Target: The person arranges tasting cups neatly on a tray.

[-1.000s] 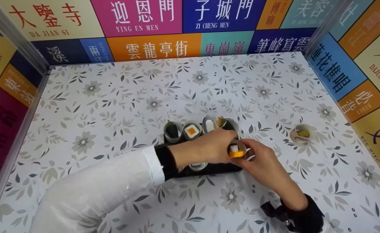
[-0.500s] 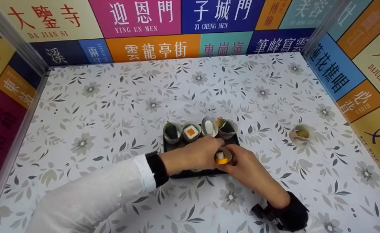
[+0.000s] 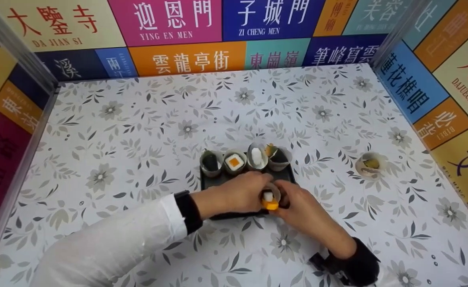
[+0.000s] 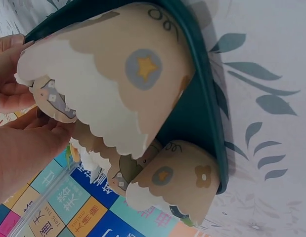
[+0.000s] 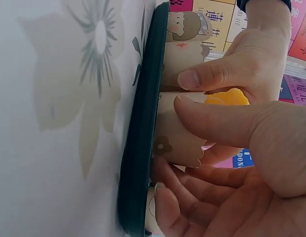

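Both hands meet at a scallop-rimmed paper cup over the front right part of a dark tray. Inside the cup show an orange piece and a white piece. My right hand pinches this cup, thumb on one side and fingers on the other; the right wrist view shows the cup's base right at the tray. My left hand grips from the other side, its thumb close to a neighbouring cup. Much of that left hand's grip is hidden.
Several filled cups stand in the tray's back row, among them a cup with a white-and-orange piece and a cup with white filling. Another paper cup stands apart on the flowered tabletop to the right. Printed panels wall the table.
Both hands and the cup have moved left and toward the near side of the tray. The cup now tips a little more toward the near side. Other cups have stayed put.
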Tool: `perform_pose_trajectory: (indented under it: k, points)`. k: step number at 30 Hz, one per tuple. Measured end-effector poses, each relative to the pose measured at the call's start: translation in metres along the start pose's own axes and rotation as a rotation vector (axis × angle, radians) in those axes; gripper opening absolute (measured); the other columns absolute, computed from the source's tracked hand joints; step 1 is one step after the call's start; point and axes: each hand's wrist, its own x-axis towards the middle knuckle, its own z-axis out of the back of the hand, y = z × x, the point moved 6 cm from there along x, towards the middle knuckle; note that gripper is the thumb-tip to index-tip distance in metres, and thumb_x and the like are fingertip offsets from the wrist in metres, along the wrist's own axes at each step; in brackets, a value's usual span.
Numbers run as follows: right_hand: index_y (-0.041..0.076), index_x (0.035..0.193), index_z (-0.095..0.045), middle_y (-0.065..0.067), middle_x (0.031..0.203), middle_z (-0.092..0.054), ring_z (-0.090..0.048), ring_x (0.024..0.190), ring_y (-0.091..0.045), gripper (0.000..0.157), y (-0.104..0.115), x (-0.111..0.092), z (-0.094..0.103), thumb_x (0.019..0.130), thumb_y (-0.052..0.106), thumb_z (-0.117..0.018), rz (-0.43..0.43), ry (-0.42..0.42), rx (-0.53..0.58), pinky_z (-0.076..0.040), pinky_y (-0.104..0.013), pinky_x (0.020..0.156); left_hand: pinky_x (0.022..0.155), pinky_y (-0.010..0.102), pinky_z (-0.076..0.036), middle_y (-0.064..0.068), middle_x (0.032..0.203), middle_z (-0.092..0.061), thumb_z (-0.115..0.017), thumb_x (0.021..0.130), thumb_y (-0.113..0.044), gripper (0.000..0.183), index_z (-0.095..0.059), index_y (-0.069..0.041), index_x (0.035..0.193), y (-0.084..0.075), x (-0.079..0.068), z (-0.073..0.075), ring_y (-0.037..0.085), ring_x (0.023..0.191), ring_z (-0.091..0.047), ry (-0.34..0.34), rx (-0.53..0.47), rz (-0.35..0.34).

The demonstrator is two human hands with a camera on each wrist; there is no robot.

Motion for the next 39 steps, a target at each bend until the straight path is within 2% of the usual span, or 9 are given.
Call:
perform_pose_trajectory:
  k: [4,9,15,20,24,29,31,35,39]
  points:
    - [0.007,0.130,-0.065,-0.001,0.096,-0.066,-0.059,0.081,-0.014,0.054,-0.001,-0.002,0.002,0.079,-0.002,-0.083,-0.025,0.002,-0.036,-0.050,-0.036,0.072,0.089,0.034,-0.056,0.008,0.108,-0.067,-0.083,0.084,-0.014,0.045,-0.063,-0.007,0.124,0.001,-0.002,-0.001,0.024,0.100,-0.066,0.002,0.002,0.010]
    - [0.003,0.137,-0.062,-0.005,0.108,-0.071,-0.065,0.087,-0.016,0.059,-0.001,-0.012,0.010,0.083,0.004,-0.086,-0.036,-0.031,-0.065,-0.055,-0.038,0.076,0.097,0.037,-0.053,0.007,0.123,-0.063,-0.087,0.079,-0.022,0.069,-0.056,-0.008,0.140,0.001,-0.009,0.003,0.024,0.113,-0.060,0.015,0.059,-0.012]
    - [-0.001,0.135,-0.063,-0.013,0.121,-0.070,-0.068,0.097,-0.024,0.055,-0.003,-0.045,0.032,0.087,0.011,-0.086,0.122,-0.245,-0.223,-0.056,-0.042,0.079,0.105,0.040,-0.044,0.003,0.131,-0.056,-0.078,0.083,-0.031,0.062,-0.059,-0.011,0.139,-0.013,-0.027,0.007,0.021,0.118,-0.052,-0.106,0.196,-0.206]
    - [-0.004,0.136,-0.061,-0.021,0.134,-0.065,-0.063,0.120,-0.037,0.063,-0.021,-0.072,0.054,0.081,0.008,-0.090,0.177,-0.424,-0.287,-0.049,-0.053,0.098,0.111,0.042,-0.039,0.006,0.141,-0.054,-0.071,0.091,-0.041,0.060,-0.058,-0.011,0.142,-0.033,-0.032,-0.005,0.023,0.126,-0.050,-0.144,0.272,-0.320]
    - [-0.005,0.147,-0.051,-0.028,0.152,-0.049,-0.048,0.136,-0.048,0.078,-0.049,-0.080,0.077,0.082,0.011,-0.090,0.069,-0.464,-0.254,-0.038,-0.066,0.107,0.123,0.044,-0.028,0.012,0.162,-0.041,-0.063,0.096,-0.052,0.076,-0.045,-0.011,0.158,-0.048,-0.021,-0.013,0.029,0.146,-0.040,-0.067,0.319,-0.303]
    - [-0.005,0.162,-0.024,-0.035,0.164,-0.024,-0.026,0.148,-0.057,0.101,-0.100,-0.075,0.111,0.087,0.022,-0.087,-0.154,-0.410,-0.146,-0.021,-0.070,0.117,0.128,0.043,-0.012,0.012,0.174,-0.016,-0.057,0.099,-0.059,0.090,-0.021,-0.015,0.168,-0.060,0.005,-0.014,0.030,0.158,-0.020,0.049,0.321,-0.217]
    - [-0.008,0.163,-0.014,-0.039,0.164,-0.017,-0.019,0.149,-0.059,0.109,-0.122,-0.069,0.124,0.089,0.027,-0.086,-0.237,-0.377,-0.105,-0.016,-0.070,0.119,0.128,0.042,-0.009,0.011,0.174,-0.012,-0.056,0.099,-0.059,0.091,-0.017,-0.016,0.169,-0.064,0.019,-0.011,0.029,0.159,-0.016,0.062,0.334,-0.194]
    - [-0.006,0.164,0.002,-0.040,0.166,-0.004,-0.010,0.151,-0.060,0.123,-0.161,-0.053,0.142,0.090,0.043,-0.084,-0.398,-0.272,-0.036,-0.014,-0.073,0.117,0.128,0.041,-0.007,0.010,0.175,-0.007,-0.054,0.101,-0.061,0.093,-0.010,-0.016,0.170,-0.070,0.047,-0.003,0.030,0.160,-0.014,0.072,0.380,-0.156]
    - [-0.005,0.163,0.008,-0.040,0.166,-0.005,-0.013,0.150,-0.060,0.131,-0.185,-0.038,0.151,0.087,0.050,-0.084,-0.471,-0.175,-0.001,-0.018,-0.074,0.116,0.128,0.041,-0.005,0.010,0.175,-0.003,-0.052,0.101,-0.064,0.096,-0.005,-0.017,0.170,-0.073,0.073,0.003,0.029,0.160,-0.011,0.102,0.400,-0.106]
